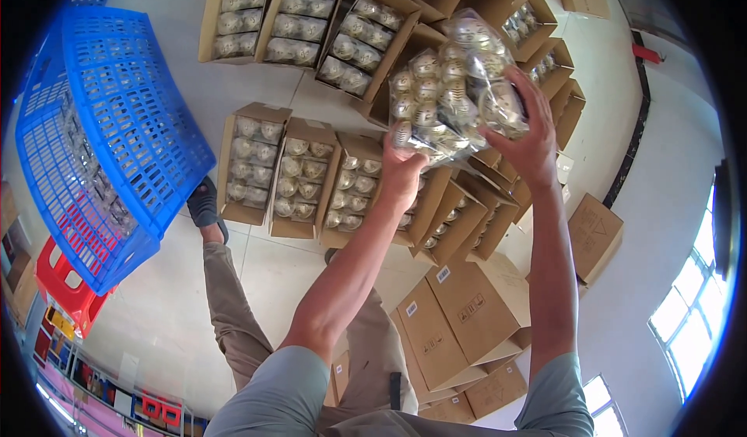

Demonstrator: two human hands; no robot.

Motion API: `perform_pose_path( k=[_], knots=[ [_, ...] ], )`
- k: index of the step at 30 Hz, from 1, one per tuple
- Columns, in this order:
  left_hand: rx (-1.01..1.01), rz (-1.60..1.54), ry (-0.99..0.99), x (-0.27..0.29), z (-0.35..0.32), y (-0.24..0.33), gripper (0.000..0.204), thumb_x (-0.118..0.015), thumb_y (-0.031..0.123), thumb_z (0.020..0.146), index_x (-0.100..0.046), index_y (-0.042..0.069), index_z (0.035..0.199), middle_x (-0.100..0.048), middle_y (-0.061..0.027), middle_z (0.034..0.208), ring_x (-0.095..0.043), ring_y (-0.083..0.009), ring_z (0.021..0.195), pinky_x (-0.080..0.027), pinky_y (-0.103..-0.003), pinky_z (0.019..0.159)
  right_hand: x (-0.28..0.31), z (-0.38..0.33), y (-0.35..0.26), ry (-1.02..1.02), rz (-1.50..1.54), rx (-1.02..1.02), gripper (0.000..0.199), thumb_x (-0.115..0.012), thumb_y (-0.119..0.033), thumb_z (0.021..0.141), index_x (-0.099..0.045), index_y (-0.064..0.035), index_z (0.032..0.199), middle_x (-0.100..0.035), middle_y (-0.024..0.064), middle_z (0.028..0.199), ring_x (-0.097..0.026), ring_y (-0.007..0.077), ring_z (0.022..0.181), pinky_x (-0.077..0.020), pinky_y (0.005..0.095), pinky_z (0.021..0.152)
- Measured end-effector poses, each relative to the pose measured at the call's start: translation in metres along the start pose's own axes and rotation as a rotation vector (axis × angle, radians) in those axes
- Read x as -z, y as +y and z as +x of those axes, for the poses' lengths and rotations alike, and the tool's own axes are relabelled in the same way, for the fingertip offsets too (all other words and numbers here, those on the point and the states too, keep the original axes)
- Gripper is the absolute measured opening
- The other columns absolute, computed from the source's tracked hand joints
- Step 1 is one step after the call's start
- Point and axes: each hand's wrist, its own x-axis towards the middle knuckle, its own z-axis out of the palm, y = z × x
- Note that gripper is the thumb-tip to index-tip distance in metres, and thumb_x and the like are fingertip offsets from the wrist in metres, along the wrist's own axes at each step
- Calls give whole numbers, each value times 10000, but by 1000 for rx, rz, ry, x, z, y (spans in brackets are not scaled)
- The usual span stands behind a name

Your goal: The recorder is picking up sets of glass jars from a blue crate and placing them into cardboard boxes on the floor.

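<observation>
Both hands hold a bundle of clear plastic packs [436,98] filled with round, whitish-gold balls with dark markings. My left hand [403,174] grips its lower left corner, thumb on the near side. My right hand [531,129] is wrapped round its right side, fingers along the plastic. The bundle is tilted above open cardboard boxes, hiding some of them. Nearest my left forearm stands an open box [342,137] packed with similar balls. Beyond the bundle, another open box [420,28] is partly covered by it.
Rows of filled open cartons [292,44] stand on the floor ahead. At left, a large blue plastic basket [132,102] holds more clear packs, with a red stool [58,281] by it. Closed cartons [467,305] are stacked near my right leg. A wall [661,172] runs along the right.
</observation>
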Motion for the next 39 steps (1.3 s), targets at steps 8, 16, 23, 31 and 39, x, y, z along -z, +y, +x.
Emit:
perform_pose_path(
  k=[8,16,23,31,39],
  knots=[
    [54,-19,45,54,-3,-1,303,-596,-77,725,-585,91,976,-596,15,829,-550,-89,721,-413,-246,633,-61,29,18,-120,53,28,822,-859,-229,596,-504,-91,1324,-526,107,1347,-494,276,1254,-381,387,1068],
    [12,-34,182,36,3,1,376,-566,-112,716,-569,80,1039,-581,22,879,-528,-63,722,-377,-212,591,-88,61,-5,-114,27,-72,735,-835,-270,670,-522,-62,1301,-631,143,1157,-609,236,1068,-466,348,937],
    [10,151,268,39,3,18,570,-642,-31,720,-450,-13,1255,-539,-97,1240,-532,-194,1151,-425,-323,973,-97,51,10,-136,168,-158,736,-813,-163,671,-487,-118,1330,-625,114,1165,-606,203,1071,-465,324,942],
    [-590,1757,134,1,59,114,1183,-835,372,629,-102,33,1494,-191,-272,1500,-228,-394,1394,-206,-476,1142,-95,32,23,-144,337,-184,747,-803,-132,670,-473,-121,1340,-617,102,1180,-587,175,1084,-452,315,964],
    [-273,1908,-420,4,41,63,1029,-830,412,621,-304,100,1448,-506,-160,1293,-416,-347,1270,-341,-499,1066,-106,6,42,90,735,-422,698,-792,-135,742,-455,-13,1340,-606,112,1186,-566,166,1104,-457,315,952]
  ],
)
